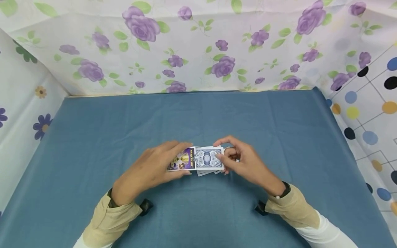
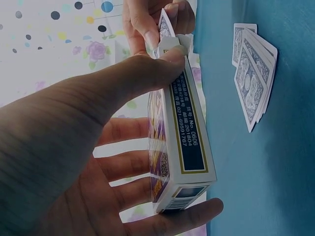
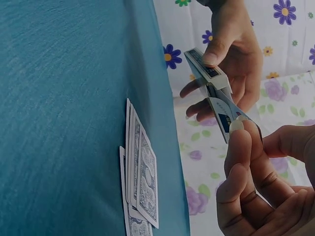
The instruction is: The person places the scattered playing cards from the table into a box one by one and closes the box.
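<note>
Left hand (image 1: 149,168): thumb and fingers wrapped across the narrow sides of a card box (image 2: 189,132), raised above the blue cloth (image 1: 198,117). Right hand (image 1: 246,160): pinching a blue-backed card (image 1: 208,158) at the box's mouth, between the two grips; one card or several, cannot be told. Loose cards (image 2: 253,78): overlapping, on the cloth below the grips. Handling note: left hold best kept firm without crushing, mouth squared; right pinch best kept light, the card level with the mouth, lest edges snag on the flap (image 2: 169,44)
</note>
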Demonstrator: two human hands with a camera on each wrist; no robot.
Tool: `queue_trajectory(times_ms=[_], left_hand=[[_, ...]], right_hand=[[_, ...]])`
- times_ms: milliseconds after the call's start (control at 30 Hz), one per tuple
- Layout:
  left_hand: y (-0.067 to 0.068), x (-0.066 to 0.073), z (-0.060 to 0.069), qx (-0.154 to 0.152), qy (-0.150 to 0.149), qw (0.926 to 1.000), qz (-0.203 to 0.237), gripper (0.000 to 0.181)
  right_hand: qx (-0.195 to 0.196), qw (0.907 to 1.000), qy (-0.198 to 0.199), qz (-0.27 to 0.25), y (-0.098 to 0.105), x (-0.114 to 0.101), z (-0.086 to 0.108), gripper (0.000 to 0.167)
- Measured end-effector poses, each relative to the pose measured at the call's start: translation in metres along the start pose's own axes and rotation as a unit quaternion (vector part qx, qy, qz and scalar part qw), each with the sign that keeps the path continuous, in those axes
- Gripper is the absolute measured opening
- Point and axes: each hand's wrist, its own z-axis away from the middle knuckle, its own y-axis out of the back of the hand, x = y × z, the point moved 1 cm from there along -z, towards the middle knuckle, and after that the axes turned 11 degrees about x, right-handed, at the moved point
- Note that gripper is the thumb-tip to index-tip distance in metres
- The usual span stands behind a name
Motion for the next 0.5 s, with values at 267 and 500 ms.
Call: queue_trajectory(times_ms=[267, 500], left_hand=[[-0.002, 0.003, 0.000, -0.010, 0.000, 0.9999, 0.006, 0.068], [-0.008, 0.005, 0.001, -0.007, -0.018, 0.9998, 0.011, 0.067]], right_hand=[[-0.008, 0.9999, 0.010, -0.004, -0.006, 0.002, 0.002, 0.031], [-0.019, 0.9998, 0.003, -0.005, -0.015, 0.008, 0.003, 0.030]])
